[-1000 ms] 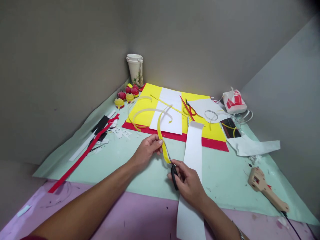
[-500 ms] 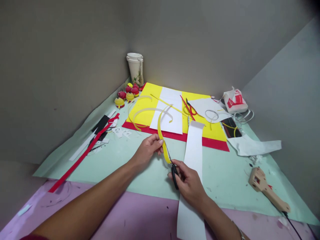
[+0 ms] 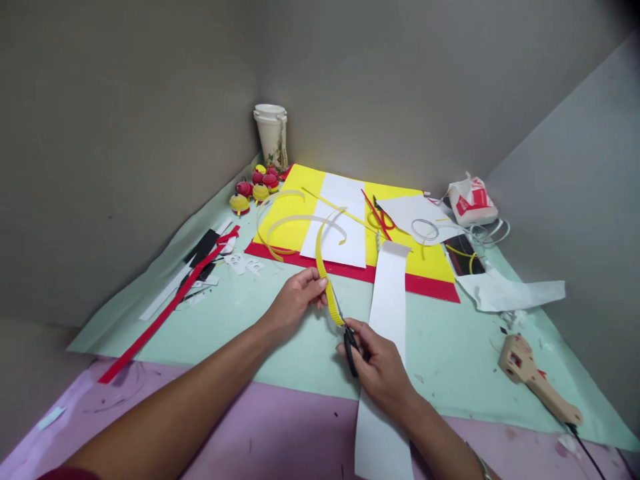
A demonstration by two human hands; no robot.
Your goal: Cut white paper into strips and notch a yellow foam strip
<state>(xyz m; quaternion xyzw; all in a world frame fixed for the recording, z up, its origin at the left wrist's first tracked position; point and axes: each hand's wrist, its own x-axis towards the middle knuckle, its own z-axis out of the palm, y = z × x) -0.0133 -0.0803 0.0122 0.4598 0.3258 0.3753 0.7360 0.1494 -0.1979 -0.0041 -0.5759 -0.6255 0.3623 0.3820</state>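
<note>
A narrow yellow corrugated paper strip (image 3: pixel 319 252) curves upward from the pinch of my left hand (image 3: pixel 301 293), its upper end bending to the right. My right hand (image 3: pixel 379 363) is wrapped round the black handles of a pair of scissors (image 3: pixel 351 355). The blades lie along the strip's lower end and point up toward my left fingers; whether they are parted is too small to tell. Under my right hand and forearm runs a long white paper strip (image 3: pixel 389 300) on the pale green mat (image 3: pixel 280 360).
Yellow sheets (image 3: pixel 295 213) over red lie at the back, with curled strips and red-handled scissors (image 3: pixel 383 217) on top. Red strips (image 3: pixel 155 327) and black scraps are left. A glue gun (image 3: pixel 537 380) lies right. Small red and yellow ornaments (image 3: pixel 240 203) sit by a white cup (image 3: pixel 271 137).
</note>
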